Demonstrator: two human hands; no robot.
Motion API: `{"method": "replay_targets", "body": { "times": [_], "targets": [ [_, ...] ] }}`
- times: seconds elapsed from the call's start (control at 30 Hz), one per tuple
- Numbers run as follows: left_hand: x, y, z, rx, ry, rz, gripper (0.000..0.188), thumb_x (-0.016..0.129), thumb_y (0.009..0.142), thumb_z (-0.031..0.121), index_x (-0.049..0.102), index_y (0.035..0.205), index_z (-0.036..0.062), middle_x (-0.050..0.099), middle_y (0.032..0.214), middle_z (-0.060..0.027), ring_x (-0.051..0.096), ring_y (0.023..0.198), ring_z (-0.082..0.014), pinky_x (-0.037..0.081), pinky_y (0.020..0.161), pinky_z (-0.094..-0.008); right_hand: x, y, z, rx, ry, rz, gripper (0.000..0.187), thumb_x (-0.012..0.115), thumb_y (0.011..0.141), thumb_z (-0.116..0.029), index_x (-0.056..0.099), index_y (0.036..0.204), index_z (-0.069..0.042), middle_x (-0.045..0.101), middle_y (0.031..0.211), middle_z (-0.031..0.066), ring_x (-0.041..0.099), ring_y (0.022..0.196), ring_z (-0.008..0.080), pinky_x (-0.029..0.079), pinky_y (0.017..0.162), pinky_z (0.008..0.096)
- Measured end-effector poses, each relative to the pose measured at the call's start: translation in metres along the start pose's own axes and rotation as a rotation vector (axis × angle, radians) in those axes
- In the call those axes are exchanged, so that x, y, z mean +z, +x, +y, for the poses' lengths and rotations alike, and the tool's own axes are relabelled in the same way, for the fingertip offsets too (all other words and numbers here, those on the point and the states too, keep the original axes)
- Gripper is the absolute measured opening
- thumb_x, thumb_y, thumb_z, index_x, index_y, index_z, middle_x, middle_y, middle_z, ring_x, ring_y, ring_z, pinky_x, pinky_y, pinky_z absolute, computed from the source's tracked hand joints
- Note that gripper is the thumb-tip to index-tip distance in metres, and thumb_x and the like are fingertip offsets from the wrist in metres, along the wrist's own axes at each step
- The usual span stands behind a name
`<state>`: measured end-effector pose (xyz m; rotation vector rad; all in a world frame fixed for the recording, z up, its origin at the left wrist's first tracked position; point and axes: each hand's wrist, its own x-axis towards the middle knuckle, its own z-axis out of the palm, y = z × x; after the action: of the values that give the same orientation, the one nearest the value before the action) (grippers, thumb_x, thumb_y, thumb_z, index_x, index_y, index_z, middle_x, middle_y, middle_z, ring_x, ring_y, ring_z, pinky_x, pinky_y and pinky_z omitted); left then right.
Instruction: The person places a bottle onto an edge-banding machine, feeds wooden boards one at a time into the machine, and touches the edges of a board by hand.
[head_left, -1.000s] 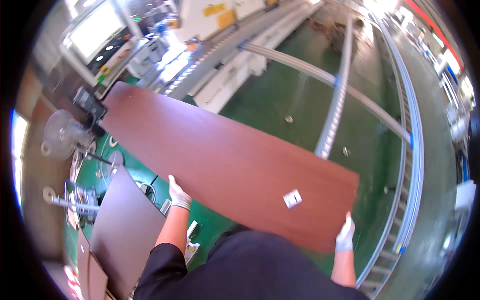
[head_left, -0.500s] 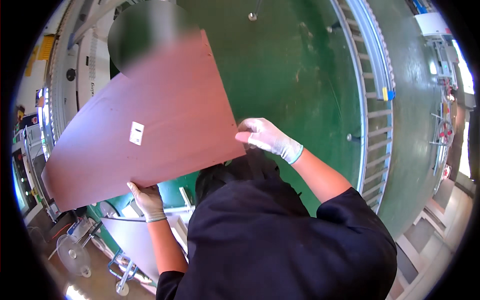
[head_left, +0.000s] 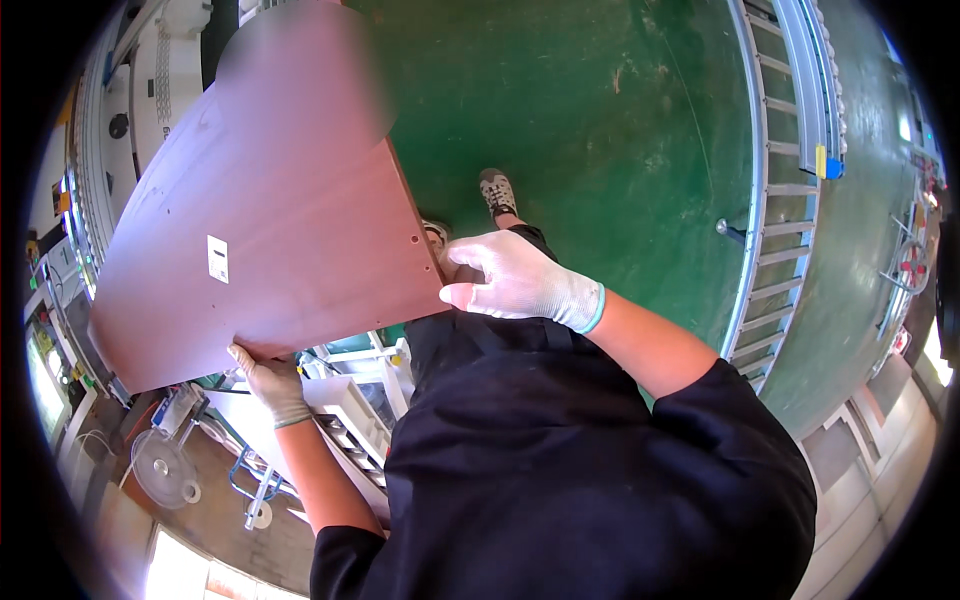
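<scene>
A large reddish-brown panel [head_left: 300, 210] with a white label [head_left: 217, 259] stretches across the left half of the view. Small holes show near its right edge. My left hand [head_left: 274, 385], in a pale glove, grips its near edge, thumb on top and fingers underneath. At the panel's near right corner, my right hand [head_left: 530, 282], also gloved, is closed on the edge with thumb and bent fingers. The panel's far end is lost in a blurred patch.
A roller conveyor [head_left: 785, 232] runs along the right over a green floor [head_left: 640, 130]. My shoe [head_left: 498, 190] shows beyond the panel's right edge. Below the panel stand a white frame [head_left: 372, 362] and a clear reel [head_left: 162, 468]. Machinery [head_left: 160, 85] lines the far left.
The panel and both hands have shifted left in view. My right hand looks larger and closer at the corner. My shoes have come into sight, and the conveyor appears further right.
</scene>
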<state>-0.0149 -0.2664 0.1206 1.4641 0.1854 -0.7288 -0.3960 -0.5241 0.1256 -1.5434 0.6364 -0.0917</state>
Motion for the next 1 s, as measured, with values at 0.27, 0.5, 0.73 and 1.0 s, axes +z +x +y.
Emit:
{"method": "replay_targets", "body": {
  "times": [0.27,0.5,0.73,1.0],
  "targets": [
    [0.024,-0.016,-0.001,-0.026,0.056,0.084,0.049,0.055,0.105,0.053,0.057,0.137,0.0164,0.065,0.126,0.0006,0.062,0.109,-0.0151,0.055,0.085,-0.0299,-0.005,0.077,-0.004,-0.158,0.392,0.499,0.019,0.063,0.088,-0.007,0.059,0.104,0.004,0.066,0.092,0.0129,0.065,0.082,0.0165,0.053,0.074,0.0322],
    [0.015,-0.012,-0.003,-0.007,-0.031,0.077,0.051,0.058,0.105,0.050,0.056,0.139,0.0123,0.065,0.131,-0.0029,0.063,0.115,-0.0195,0.056,0.092,-0.0360,-0.044,0.138,-0.048,0.024,0.586,0.576,0.006,0.060,0.086,-0.003,0.054,0.088,-0.005,0.055,0.078,0.0005,0.049,0.069,0.0063,0.043,0.061,0.0247],
    [0.018,-0.006,0.005,-0.039,-0.010,0.096,0.046,0.059,0.105,0.048,0.058,0.135,0.0129,0.065,0.119,-0.0015,0.062,0.097,-0.0155,0.054,0.077,-0.0295,0.021,0.051,-0.033,0.096,0.645,0.434,0.011,0.056,0.088,0.002,0.051,0.086,-0.008,0.047,0.080,-0.0023,0.047,0.072,0.0067,0.042,0.063,0.0247],
    [0.028,-0.011,0.004,-0.072,-0.084,0.137,0.053,0.057,0.105,0.050,0.056,0.137,0.0080,0.062,0.127,-0.0055,0.059,0.110,-0.0187,0.052,0.089,-0.0331,0.036,-0.022,-0.009,0.464,0.608,0.451,0.008,0.058,0.092,-0.001,0.059,0.099,-0.002,0.063,0.087,0.0050,0.061,0.081,0.0108,0.050,0.076,0.0261]
  ]
}}
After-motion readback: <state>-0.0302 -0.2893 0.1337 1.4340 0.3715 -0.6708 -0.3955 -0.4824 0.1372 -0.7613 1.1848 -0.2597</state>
